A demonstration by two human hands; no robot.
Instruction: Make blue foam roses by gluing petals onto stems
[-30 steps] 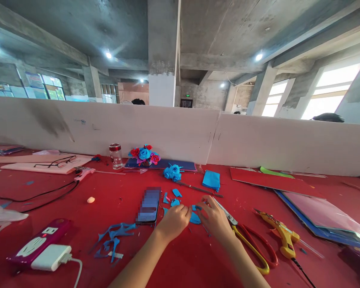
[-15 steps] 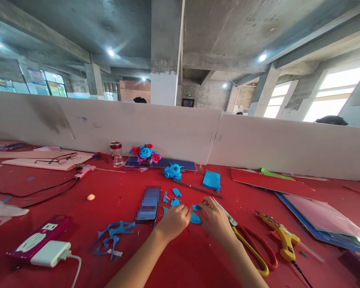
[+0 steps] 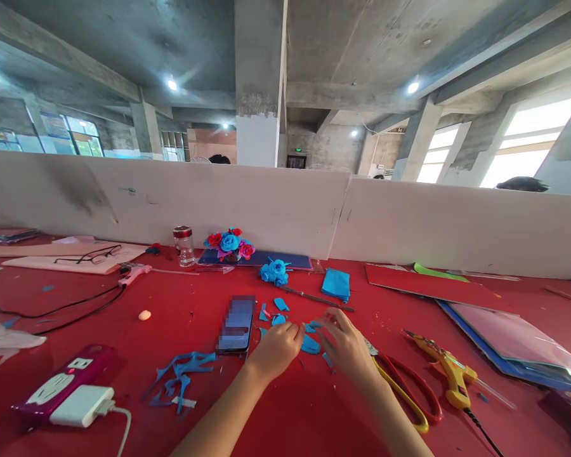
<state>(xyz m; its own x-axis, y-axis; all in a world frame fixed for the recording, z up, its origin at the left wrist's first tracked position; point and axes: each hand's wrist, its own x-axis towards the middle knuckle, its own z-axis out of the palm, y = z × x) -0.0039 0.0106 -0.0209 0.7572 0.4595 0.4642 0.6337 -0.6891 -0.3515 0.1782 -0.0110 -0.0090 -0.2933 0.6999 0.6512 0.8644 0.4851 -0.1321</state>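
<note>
My left hand [image 3: 276,349] and my right hand [image 3: 346,346] rest close together on the red table [image 3: 124,317], fingertips on small blue foam petals [image 3: 309,344]. The left hand's fingers are curled around a petal piece; what sits inside is mostly hidden. The right hand's fingers spread over the petals near a blue scrap. More cut petals [image 3: 280,304] lie just beyond the hands. A finished blue foam flower [image 3: 275,272] on a stick lies farther back.
A phone [image 3: 236,324] lies left of my hands. Red-and-yellow scissors [image 3: 402,391] and a yellow glue gun [image 3: 450,374] lie to the right. Blue offcuts [image 3: 178,376], a power strip [image 3: 61,382], folded blue foam [image 3: 335,283], a glass jar [image 3: 184,245] and a flower bunch [image 3: 229,244] stand around.
My right hand has shifted slightly right and opened its fingers over the petals. The left hand stays nearly still. The view tilted a little.
</note>
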